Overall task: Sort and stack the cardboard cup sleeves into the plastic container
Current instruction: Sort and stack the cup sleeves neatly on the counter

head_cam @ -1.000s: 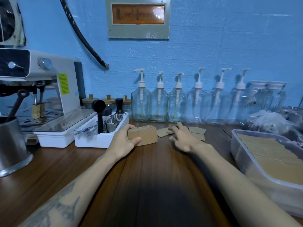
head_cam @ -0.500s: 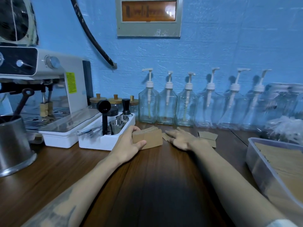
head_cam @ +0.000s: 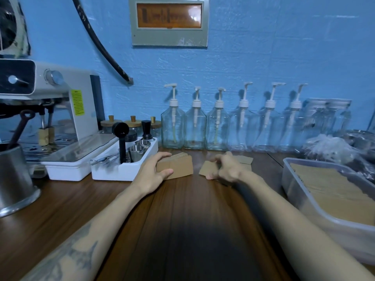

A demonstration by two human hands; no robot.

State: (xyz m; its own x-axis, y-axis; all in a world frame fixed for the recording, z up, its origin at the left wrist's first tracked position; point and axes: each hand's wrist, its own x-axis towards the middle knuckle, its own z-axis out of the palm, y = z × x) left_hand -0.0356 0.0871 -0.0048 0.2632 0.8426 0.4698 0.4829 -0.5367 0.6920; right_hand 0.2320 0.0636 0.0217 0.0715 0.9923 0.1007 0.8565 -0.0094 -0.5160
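Left hand (head_cam: 151, 174) curled round a stack of cardboard sleeves (head_cam: 177, 166) on the wooden counter (head_cam: 188, 220) beside the white tray (head_cam: 121, 171). Right hand (head_cam: 228, 169) pinching a single sleeve (head_cam: 207, 168) just beside it — loose sleeves (head_cam: 245, 160) behind. Plastic container (head_cam: 304, 201) at far right, sleeves already stacked inside.

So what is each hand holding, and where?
Left hand grips the sleeve stack at its left end; right hand pinches a loose sleeve by its right edge.
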